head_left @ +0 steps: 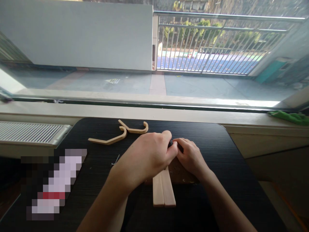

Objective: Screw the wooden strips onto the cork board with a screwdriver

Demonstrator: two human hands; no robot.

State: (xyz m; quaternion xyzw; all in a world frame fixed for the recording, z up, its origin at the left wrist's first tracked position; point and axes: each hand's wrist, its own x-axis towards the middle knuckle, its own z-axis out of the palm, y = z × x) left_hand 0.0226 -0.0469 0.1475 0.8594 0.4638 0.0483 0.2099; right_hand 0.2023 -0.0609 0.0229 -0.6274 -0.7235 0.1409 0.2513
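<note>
My left hand (149, 154) is closed in a fist over the middle of the table, gripping a small black object (170, 142) that is mostly hidden and whose kind I cannot make out. Right beside it, my right hand (190, 154) has its fingers curled together at the same spot; what they hold is hidden. From under the left hand, two flat pale wooden slats (164, 190) point towards me, side by side. A brown board (184, 175) lies beneath the slats and hands.
Two hook-ended wooden pieces, one nearer (107, 141) and one farther (137, 130), lie at the back left of the black table (241, 193). A blurred-out pale strip (62, 180) is at the left. Beyond stand a window sill (181, 114), a radiator (33, 132) and a green cloth (289, 117).
</note>
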